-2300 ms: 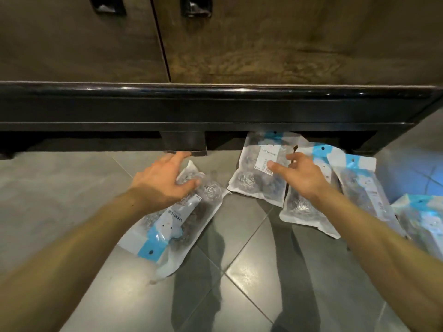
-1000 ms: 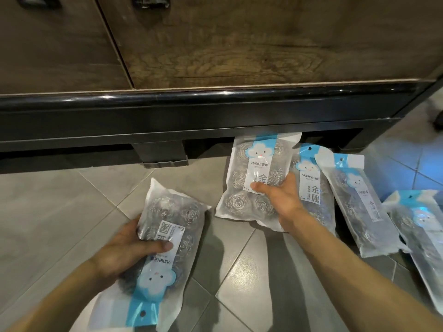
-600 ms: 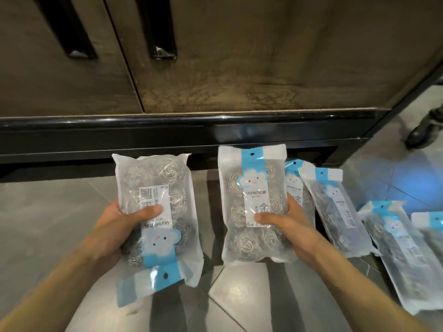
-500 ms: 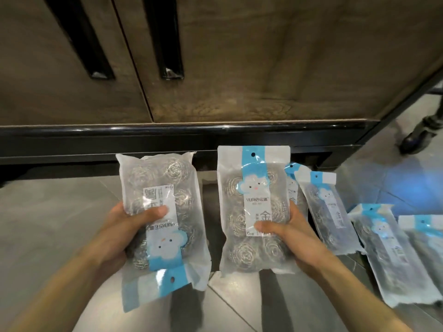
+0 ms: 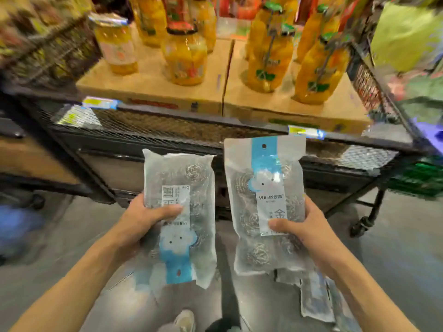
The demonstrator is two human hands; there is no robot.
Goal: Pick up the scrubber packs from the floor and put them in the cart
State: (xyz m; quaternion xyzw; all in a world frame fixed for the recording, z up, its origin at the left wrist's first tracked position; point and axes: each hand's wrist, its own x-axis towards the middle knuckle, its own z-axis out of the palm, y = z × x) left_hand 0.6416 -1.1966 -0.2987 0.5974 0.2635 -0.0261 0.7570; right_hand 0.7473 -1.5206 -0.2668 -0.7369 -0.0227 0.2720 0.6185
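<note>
My left hand (image 5: 141,221) grips a clear scrubber pack (image 5: 179,212) of steel-wool balls, held upside down with its blue header at the bottom. My right hand (image 5: 304,228) grips a second scrubber pack (image 5: 266,200), upright with the blue header on top. Both packs are held up in the air in front of a black wire-mesh cart (image 5: 182,128) on casters. More scrubber packs (image 5: 316,298) lie on the grey floor at the lower right, blurred.
The mesh cart carries cardboard boxes (image 5: 153,87) topped with jars and bottles of yellow fruit (image 5: 184,56). A caster wheel (image 5: 359,226) stands at the right. A yellow-green bag (image 5: 405,37) hangs at the upper right. My shoe (image 5: 184,319) shows at the bottom.
Both hands have lifted their packs up from the floor. The view has swung up from the cabinet base to the mesh cart with boxes and jars.
</note>
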